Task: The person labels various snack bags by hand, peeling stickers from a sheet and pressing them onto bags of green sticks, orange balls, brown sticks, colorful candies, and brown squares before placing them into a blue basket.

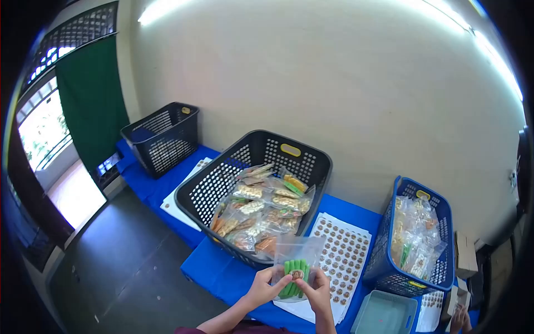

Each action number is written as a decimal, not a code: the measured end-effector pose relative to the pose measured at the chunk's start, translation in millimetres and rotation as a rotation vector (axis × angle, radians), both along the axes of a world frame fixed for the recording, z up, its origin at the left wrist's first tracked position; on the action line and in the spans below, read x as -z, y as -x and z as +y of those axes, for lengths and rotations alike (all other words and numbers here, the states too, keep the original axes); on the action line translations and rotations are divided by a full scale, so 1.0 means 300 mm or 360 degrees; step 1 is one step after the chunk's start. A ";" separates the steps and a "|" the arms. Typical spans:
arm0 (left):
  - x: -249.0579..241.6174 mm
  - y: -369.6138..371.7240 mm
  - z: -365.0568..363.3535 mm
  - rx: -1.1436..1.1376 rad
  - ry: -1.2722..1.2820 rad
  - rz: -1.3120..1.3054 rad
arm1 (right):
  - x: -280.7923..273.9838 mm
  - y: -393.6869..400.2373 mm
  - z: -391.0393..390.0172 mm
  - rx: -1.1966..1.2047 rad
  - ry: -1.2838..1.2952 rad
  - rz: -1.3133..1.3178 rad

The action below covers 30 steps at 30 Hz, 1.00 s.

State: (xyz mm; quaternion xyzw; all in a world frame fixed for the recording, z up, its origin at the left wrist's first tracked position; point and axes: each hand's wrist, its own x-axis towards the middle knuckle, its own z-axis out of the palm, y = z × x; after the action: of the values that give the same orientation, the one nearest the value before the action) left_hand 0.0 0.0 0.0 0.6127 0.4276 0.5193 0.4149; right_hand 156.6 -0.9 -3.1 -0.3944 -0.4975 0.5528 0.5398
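The left hand [263,286] and the right hand [318,290] both close on a bag [300,247] at the lower middle of the frame; each thumb presses on the front, near the round sticker [297,274], and the other fingers are bent round the sides, partly hidden; the step in hand seems to be setting or smoothing that sticker on the bag; the next move, as I judge it, calls for even thumb pressure on the sticker while the sides are kept taut, as the sticks [288,267] give an uneven backing; the bag is thin, clear plastic, flat and loose at the top; the sticks are green, slender and ridged together in a row; right of the bag lies a sheet [356,240] of white, flat paper, dotted with rows of small round stickers; in the centre stands a black basket [320,162] of stiff, perforated plastic, holding glossy, crinkled packets [253,207]; a blue basket [382,271] at the right holds more of them; below it, a shallow tray [364,312] with rounded corners rests on the table [208,273], whose cover is smooth blue cloth.
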 end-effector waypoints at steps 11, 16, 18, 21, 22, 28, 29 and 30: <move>-0.049 -0.037 0.108 0.0111 -0.0011 -0.0383 | 0.059 -0.067 -0.052 0.0149 -0.0067 0.0024; -0.076 -0.107 0.113 0.0496 -0.0345 0.0311 | -0.078 -0.212 -0.081 0.0565 -0.0534 -0.0980; -0.064 -0.175 0.104 0.0743 -0.0386 0.0480 | -0.102 -0.247 -0.100 0.0565 -0.0627 -0.1221; -0.044 -0.267 0.100 0.0663 -0.0431 0.0531 | -0.047 -0.281 -0.107 0.0637 -0.0686 -0.1201; -0.036 -0.298 0.099 0.0609 -0.0463 0.0501 | -0.065 -0.286 -0.115 0.0665 -0.0694 -0.1140; -0.017 -0.423 0.105 0.0198 -0.0712 0.0418 | -0.059 -0.342 -0.150 0.0752 -0.0579 -0.1038; -0.018 -0.440 0.105 0.0123 -0.0792 0.0430 | -0.052 -0.352 -0.156 0.0756 -0.0609 -0.1022; -0.027 -0.456 0.101 0.0031 -0.0815 0.0432 | -0.048 -0.363 -0.165 0.0755 -0.0631 -0.1004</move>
State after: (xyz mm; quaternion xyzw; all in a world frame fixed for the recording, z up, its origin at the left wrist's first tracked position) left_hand 136.8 30.2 8.1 0.7655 0.3282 0.5195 0.1907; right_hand 265.5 -50.4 11.2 -0.5359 -0.6300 0.1603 0.5387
